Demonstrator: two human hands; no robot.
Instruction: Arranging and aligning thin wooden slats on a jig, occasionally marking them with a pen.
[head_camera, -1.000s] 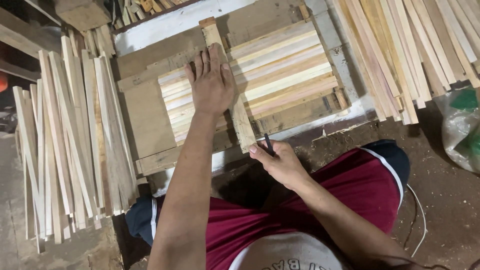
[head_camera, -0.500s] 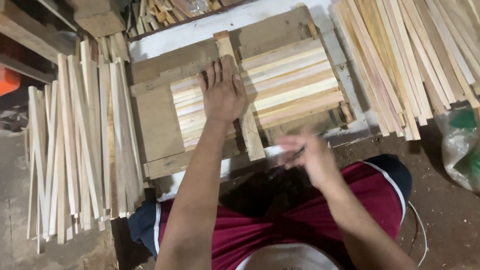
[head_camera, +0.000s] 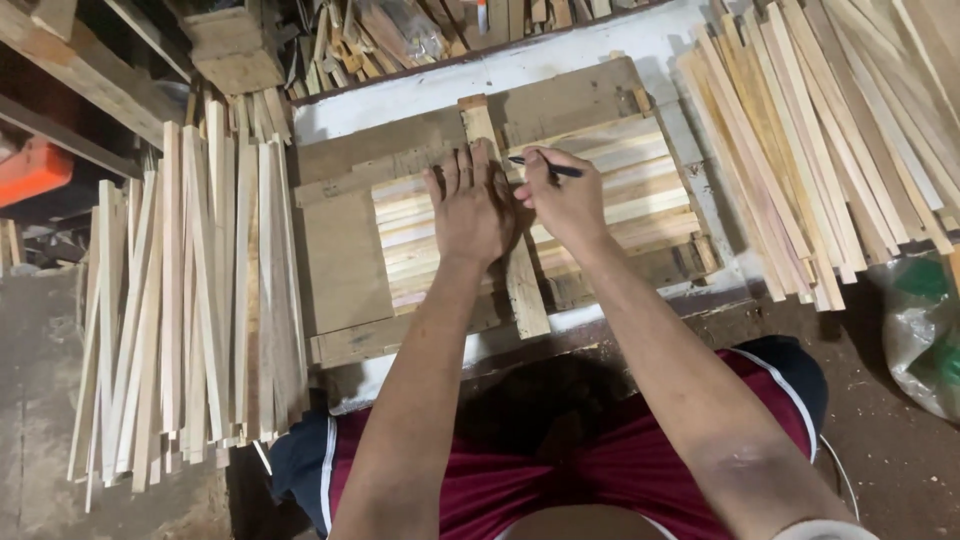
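1. The guide strip (head_camera: 503, 225) is pinned flat across the slats (head_camera: 620, 195) by the left hand (head_camera: 470, 205), open-palmed, so it cannot shift.
2. A pen (head_camera: 545, 166) is pinched in the right hand (head_camera: 570, 205), tip at the strip's edge, for a straight line.

A wooden jig (head_camera: 345, 260) lies on the tabletop (head_camera: 640, 45) in front of the seated person. In the jig, a row of short slats (head_camera: 640, 190) lies side by side, running left to right. A guide strip (head_camera: 520, 290) lies across them, running from the far side toward the person. The left hand (head_camera: 472, 210) rests flat on this strip and on the slats left of it. The right hand (head_camera: 570, 205) sits just right of the strip, touching the left hand, with a pen (head_camera: 545, 166) in its grip above the slats. Left of the jig lies a stack of long sticks (head_camera: 190, 320); right of it lies a second stack (head_camera: 800, 150). A plastic bag (head_camera: 925, 330) sits on the floor at the far right, near the person's knee (head_camera: 780, 400). Behind the tabletop lie wood scraps (head_camera: 390, 35).
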